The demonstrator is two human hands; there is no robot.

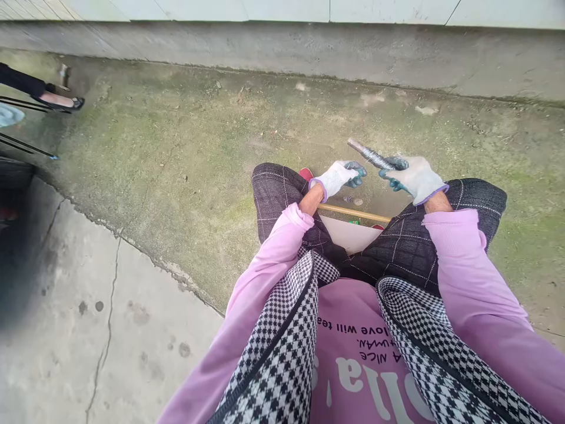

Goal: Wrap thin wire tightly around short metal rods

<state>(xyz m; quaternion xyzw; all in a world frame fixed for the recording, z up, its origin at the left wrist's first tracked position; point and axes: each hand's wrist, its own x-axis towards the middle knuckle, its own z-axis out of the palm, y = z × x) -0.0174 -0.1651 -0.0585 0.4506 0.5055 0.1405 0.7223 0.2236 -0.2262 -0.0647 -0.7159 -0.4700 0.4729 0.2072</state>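
I sit with knees apart, both hands in white gloves with blue-green palms, pink sleeves up to the wrists. My right hand is closed round one end of a grey metal rod wound with wire, which points up and to the left. My left hand hovers just left of the rod's lower end, fingers curled in a loose pinch; what it holds, if anything, is hidden. Below the hands a wooden stick lies across between my knees, above a white board.
Mossy, cracked concrete ground stretches ahead to a low concrete kerb. At the far left another person's foot in a black shoe rests beside thin dark rods. Something red peeks out by my left knee.
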